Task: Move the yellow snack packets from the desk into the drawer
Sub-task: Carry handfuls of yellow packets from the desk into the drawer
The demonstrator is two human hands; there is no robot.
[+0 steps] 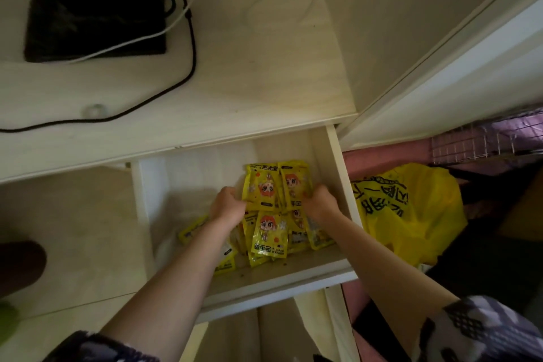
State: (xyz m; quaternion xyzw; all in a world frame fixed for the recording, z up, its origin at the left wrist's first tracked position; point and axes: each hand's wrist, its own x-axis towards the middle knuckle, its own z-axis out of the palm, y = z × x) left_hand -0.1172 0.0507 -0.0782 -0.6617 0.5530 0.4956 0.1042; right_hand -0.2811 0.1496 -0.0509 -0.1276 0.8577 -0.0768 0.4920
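Observation:
The pale wooden drawer [342,173] under the desk stands pulled out. Inside it lie several yellow snack packets [270,236] printed with a cartoon face, some overlapping near the front. Both my hands are down in the drawer, holding an upper bunch of packets [264,185] between them. My left hand [227,204] grips the bunch's left edge with curled fingers. My right hand [318,204] grips its right edge the same way. More packets [192,229] show under my left forearm.
The desk top [235,82] above the drawer carries a black flat device [97,9], black and white cables and a small ring [95,110]. A yellow plastic bag [411,209] sits on the floor right of the drawer, near a wire rack [476,144].

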